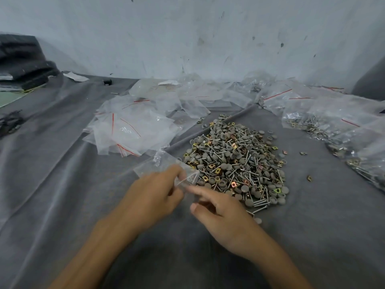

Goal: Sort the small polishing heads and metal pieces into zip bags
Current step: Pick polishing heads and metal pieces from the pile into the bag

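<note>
Grey cloth (62, 184) lies in creases over the whole work surface, up to a scuffed white wall (187, 38) at the back. Low in the middle of the frame, the left hand (154, 192) holds a small clear zip bag (166, 163), pinching its near edge between thumb and curled fingers. The bag sticks up and away from the fingertips, toward the upper left of the pile. The right hand (225, 213) sits just beside it, with its index finger stretched out to the bag's lower right corner and the thumb spread below. Its other fingers are tucked under the palm, out of sight, and both hands are blurred, so I can't tell whether this hand grips the bag or only touches it.

Just beyond the right hand's knuckles, at centre right, is the heap of grey polishing heads, pins and brass-coloured square metal pieces (237, 161). A few strays lie off to its right. Both forearms come in from the bottom edge and angle toward each other.

Empty zip bags with red strips (133, 126) are strewn to the upper left of the heap. Filled bags (333, 122) crowd the right edge, their contents hard to make out through the plastic. Dark folded material (23, 59) is cut off at the upper left.
</note>
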Demonstrator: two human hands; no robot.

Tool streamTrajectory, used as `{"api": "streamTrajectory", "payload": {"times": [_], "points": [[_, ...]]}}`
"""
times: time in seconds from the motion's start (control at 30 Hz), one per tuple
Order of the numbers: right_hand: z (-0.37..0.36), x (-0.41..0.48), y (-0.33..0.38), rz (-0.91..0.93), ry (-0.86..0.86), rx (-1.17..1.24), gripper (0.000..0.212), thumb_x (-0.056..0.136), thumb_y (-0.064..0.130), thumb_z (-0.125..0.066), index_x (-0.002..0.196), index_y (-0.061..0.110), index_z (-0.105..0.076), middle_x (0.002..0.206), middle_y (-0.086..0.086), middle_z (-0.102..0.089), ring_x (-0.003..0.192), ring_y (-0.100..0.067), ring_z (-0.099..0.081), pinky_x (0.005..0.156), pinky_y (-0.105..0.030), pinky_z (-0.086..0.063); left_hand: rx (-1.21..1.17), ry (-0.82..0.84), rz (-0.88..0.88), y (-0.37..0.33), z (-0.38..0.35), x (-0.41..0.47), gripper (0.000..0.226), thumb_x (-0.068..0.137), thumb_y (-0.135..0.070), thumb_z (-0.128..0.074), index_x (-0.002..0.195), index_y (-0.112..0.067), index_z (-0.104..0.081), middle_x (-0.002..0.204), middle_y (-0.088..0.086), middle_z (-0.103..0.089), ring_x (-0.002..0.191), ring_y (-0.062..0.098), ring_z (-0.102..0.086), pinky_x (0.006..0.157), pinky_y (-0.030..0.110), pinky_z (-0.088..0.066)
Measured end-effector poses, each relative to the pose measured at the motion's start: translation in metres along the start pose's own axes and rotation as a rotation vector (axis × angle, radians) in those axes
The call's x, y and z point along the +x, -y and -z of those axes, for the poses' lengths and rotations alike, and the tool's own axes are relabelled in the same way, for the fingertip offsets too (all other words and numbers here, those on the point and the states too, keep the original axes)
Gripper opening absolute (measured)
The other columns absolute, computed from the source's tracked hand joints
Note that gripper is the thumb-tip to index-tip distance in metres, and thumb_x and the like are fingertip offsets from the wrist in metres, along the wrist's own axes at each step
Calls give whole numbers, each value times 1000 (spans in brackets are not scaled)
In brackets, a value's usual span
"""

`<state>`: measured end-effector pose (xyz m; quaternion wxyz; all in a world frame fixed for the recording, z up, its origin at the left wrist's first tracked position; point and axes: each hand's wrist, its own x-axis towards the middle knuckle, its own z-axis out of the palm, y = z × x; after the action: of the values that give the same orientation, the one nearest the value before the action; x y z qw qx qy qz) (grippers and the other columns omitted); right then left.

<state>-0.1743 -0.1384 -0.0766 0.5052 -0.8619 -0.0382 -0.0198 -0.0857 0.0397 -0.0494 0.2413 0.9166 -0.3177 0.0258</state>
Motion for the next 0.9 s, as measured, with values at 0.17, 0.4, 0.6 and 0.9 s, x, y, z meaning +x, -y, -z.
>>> {"api": "streamTrajectory", "payload": {"times": [0.17,0.4,0.6,0.9], "points": [[2,3,-3,-93,9,15,47,92,49,-42,139,58,-45,78,12,-72,60,0,-59,61,-18,-42,-23,-85,-110,-17,-1,-3,38,93,-41,-41,127,-45,-58,71,-9,-65,79,18,-66,66,33,-46],[6,1,13,-337,34,439,22,102,31,-46,111,35,-65,48,-3,-59,33,-10,-41,35,-18,-30,-61,-201,-267,-36,-6,-11,41,102,-31,-44,142,-32,-55,83,-11,-72,79,13,-64,61,29,-46],[6,-4,15,-271,-51,208,15,105,40,-44,105,39,-59,60,5,-67,45,-5,-53,46,-22,-41,-21,-312,-315,-46,-5,-13,36,93,-28,-48,118,-22,-73,88,-11,-76,84,11,-67,62,21,-45],[1,-2,7,-100,-260,-26,27,79,35,-48,94,23,-67,87,2,-71,88,-13,-69,79,-43,-56,-132,-223,-396,-57,-10,-19,33,91,-22,-51,120,-23,-66,107,-6,-76,90,19,-74,68,37,-60]]}}
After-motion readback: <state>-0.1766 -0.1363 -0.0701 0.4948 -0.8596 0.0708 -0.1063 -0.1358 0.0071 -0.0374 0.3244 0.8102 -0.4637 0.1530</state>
